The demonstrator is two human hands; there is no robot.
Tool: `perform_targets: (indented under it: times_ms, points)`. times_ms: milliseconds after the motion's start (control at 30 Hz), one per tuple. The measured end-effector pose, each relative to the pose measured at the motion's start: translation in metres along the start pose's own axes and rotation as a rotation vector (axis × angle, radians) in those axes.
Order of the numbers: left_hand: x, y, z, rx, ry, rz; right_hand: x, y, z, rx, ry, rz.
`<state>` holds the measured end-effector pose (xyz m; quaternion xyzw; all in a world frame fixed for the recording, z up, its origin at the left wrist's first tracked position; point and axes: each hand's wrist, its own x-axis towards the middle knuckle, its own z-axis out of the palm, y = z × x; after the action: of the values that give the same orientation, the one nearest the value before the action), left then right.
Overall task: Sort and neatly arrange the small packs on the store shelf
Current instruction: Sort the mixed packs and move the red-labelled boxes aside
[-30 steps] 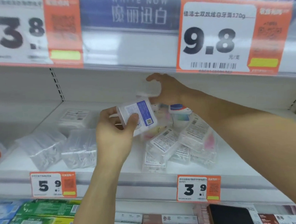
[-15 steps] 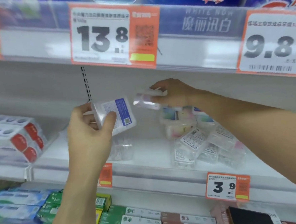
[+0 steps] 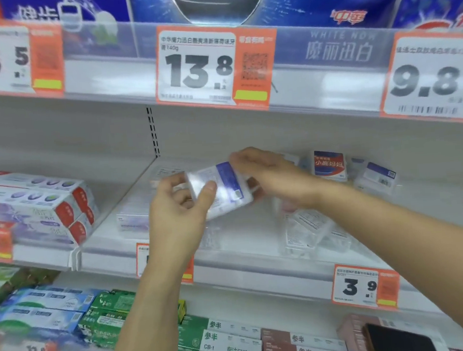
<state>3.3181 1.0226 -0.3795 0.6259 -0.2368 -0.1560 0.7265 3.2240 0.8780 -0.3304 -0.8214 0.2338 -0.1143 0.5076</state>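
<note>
At the left of the frame, red-capped toothpaste boxes [image 3: 35,205] lie stacked on the neighbouring shelf bay; keep your packs out of that section. Just right of them, in the middle of the frame, your left hand [image 3: 178,220] grasps the small pack [image 3: 220,189], thumb across its front face and fingers curled behind, holding it above the white shelf [image 3: 245,234]. Your right hand [image 3: 269,178] meets the pack from the right, its fingers lying along the top and far edge. Whether they grip it or only touch it, you cannot tell, since the hand is blurred.

To do this step well, square the pack between both hands first, label facing out, then set it down flat beside its own kind rather than on the loose heap.

The pack is a small clear plastic box with a white printed label and a blue band down its right side. It looks light, rigid and slippery.

Farther right, a red-and-blue labelled pack [image 3: 329,164] stands at the back, and other clear packs [image 3: 311,232] lie tumbled near the shelf's front edge, still to be straightened.
</note>
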Motion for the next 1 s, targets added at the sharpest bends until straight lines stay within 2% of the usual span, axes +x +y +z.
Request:
perform_targets:
  times_ms: [67, 167, 233, 333, 467, 567, 633, 700, 767, 867, 933, 1000]
  points:
    - [-0.006, -0.001, 0.018, -0.043, -0.086, -0.012, -0.026, 0.006, -0.003, 0.003, 0.024, -0.046]
    - [-0.017, -0.002, 0.049, 0.035, -0.217, 0.064, -0.057, 0.031, -0.022, 0.031, 0.262, -0.16]
    - [-0.023, -0.008, 0.066, 0.183, -0.292, 0.174, -0.077, 0.047, -0.038, 0.108, 0.401, -0.161]
    - [-0.035, -0.019, 0.101, 0.53, -0.388, 0.342, -0.111, 0.071, -0.069, 0.27, 0.634, -0.129]
    - [-0.057, -0.028, 0.155, 0.73, -0.505, 0.547, -0.153, 0.111, -0.112, 0.402, 0.897, -0.063]
    - [-0.068, -0.038, 0.192, 0.923, -0.537, 0.683, -0.186, 0.15, -0.151, 0.167, 1.112, -0.006]
    - [-0.072, -0.043, 0.208, 1.006, -0.535, 0.683, -0.208, 0.168, -0.176, -0.082, 1.22, 0.066]
    - [-0.071, -0.047, 0.215, 1.0, -0.517, 0.681, -0.225, 0.182, -0.199, -0.159, 1.3, 0.089]
    - [-0.07, -0.049, 0.218, 0.967, -0.502, 0.671, -0.239, 0.196, -0.219, -0.162, 1.348, 0.092]
    - [-0.07, -0.053, 0.22, 0.95, -0.476, 0.667, -0.246, 0.218, -0.24, -0.317, 1.371, 0.135]
    - [-0.071, -0.055, 0.225, 0.955, -0.451, 0.654, -0.246, 0.237, -0.251, -0.457, 1.358, 0.251]
    - [-0.072, -0.057, 0.231, 0.959, -0.43, 0.644, -0.243, 0.253, -0.257, -0.481, 1.326, 0.442]
